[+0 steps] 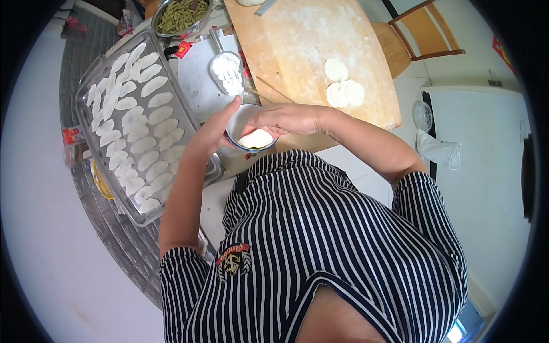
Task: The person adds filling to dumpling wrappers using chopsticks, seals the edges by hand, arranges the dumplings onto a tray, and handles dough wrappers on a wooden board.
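Observation:
A white bowl with a blue rim (234, 137) is gripped in my left hand (216, 130), the thumb up along its side. My right hand (291, 118) reaches across the bowl, with its fingers bent down inside. Beneath those fingers is a soft white lump (255, 139), perhaps dough or flour; whether they pinch it is hidden. Just beyond the bowl, a metal scoop of white flour (227, 71) rests on a white sheet (194, 74). Thin wooden sticks (274, 90) lie beside it.
At left, a large tray (143, 220) carries rows of pale, flattened dumplings (136, 123). Round dough wrappers (346, 93) are stacked on the floury wooden board (297, 46). A metal bowl (155, 26) of green filling-like pieces (180, 16) stands behind. A wooden chair (426, 31) is at right.

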